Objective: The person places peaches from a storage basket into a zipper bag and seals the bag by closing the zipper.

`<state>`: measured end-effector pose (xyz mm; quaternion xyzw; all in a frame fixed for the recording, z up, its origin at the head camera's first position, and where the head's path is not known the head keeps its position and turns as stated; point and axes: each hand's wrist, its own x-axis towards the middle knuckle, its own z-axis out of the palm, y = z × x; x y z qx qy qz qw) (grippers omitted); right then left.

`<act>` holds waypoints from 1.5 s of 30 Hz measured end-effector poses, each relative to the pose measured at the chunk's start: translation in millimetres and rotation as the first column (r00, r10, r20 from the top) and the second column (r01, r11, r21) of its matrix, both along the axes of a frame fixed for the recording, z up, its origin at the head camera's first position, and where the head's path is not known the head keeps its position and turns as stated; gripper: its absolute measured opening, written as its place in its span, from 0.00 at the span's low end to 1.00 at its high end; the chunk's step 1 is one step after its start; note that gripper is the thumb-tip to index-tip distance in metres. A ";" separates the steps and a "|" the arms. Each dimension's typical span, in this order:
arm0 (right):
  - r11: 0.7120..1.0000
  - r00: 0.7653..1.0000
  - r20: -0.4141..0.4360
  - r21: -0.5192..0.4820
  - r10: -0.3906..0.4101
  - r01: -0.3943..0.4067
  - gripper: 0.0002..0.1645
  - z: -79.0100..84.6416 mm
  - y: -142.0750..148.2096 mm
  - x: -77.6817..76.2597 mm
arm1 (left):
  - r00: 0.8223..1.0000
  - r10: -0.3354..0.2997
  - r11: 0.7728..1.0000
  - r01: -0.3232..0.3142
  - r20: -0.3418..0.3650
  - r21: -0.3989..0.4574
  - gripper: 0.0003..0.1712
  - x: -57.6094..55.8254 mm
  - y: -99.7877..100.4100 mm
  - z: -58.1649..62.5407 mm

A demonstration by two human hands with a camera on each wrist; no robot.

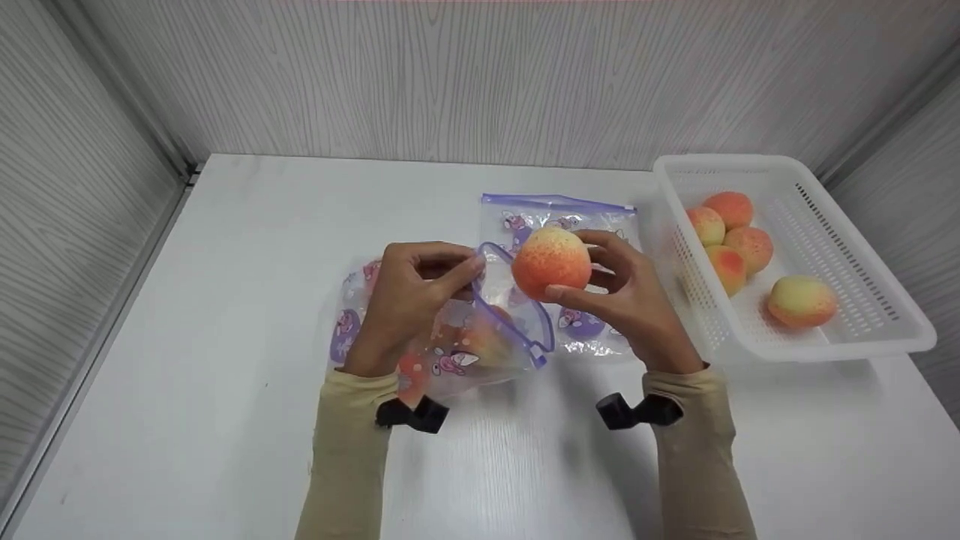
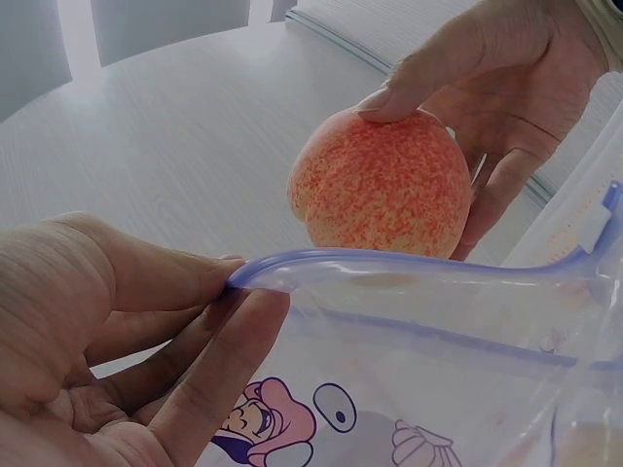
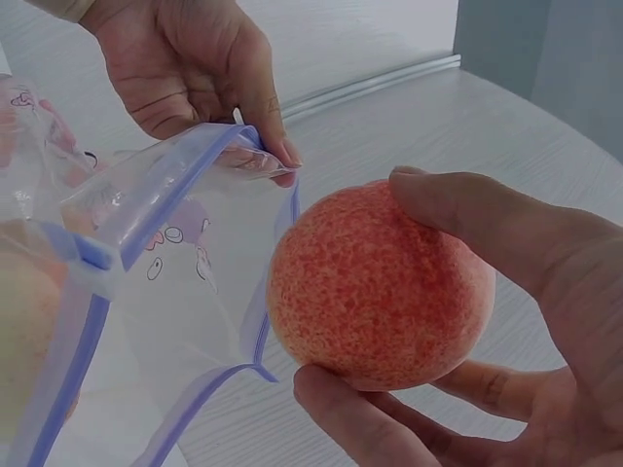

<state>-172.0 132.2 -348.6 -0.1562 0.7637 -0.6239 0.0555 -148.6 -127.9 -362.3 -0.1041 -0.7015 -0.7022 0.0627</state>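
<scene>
My left hand [image 1: 412, 300] pinches the purple rim of a clear, cartoon-printed zip bag [image 1: 457, 360], whose mouth gapes toward the right. Peaches show through the plastic in its lower part, partly hidden by the print and my left arm. A red and yellow peach [image 1: 553, 264] is in my right hand [image 1: 634, 289], gripped between thumb and fingers just right of the bag's mouth. In the right wrist view the peach [image 3: 380, 287] is beside the opening, outside the bag. The left wrist view has the bag's rim [image 2: 409, 261] in front of the peach's lower edge.
A second printed zip bag [image 1: 592, 341] lies flat on the white table [image 1: 225, 322], behind and right of the held one. At the right stands a white perforated basket [image 1: 862, 345] with several peaches [image 1: 801, 301] inside. Pale wood-grain panels [image 1: 420, 82] border the table.
</scene>
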 end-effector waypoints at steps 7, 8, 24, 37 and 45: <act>0.998 0.999 0.026 0.053 0.027 -0.028 0.36 -3.4 -4.2 -0.9 | 1.000 0.001 1.000 -0.001 0.003 -0.005 0.10 1.3 -1.0 1.5; 0.998 0.999 0.025 0.062 0.029 -0.031 0.37 -3.8 -4.9 -1.4 | 1.000 0.003 1.000 -0.003 0.004 -0.006 0.10 1.5 -1.4 1.9; 0.994 0.990 0.094 0.010 0.104 -0.105 0.26 -4.5 -2.3 -7.2 | 0.999 0.036 0.999 -0.036 -0.026 0.010 0.09 -0.8 -3.5 5.8; 0.857 0.991 -0.031 0.505 0.133 -0.099 0.18 -42.4 10.4 -31.6 | 1.000 0.016 1.000 -0.016 -0.026 0.001 0.10 -0.7 -3.0 3.8; 0.857 0.975 0.064 0.468 0.213 -0.218 0.09 -57.2 4.3 -35.8 | 0.999 0.016 1.000 -0.016 -0.028 0.003 0.12 0.2 -3.6 2.4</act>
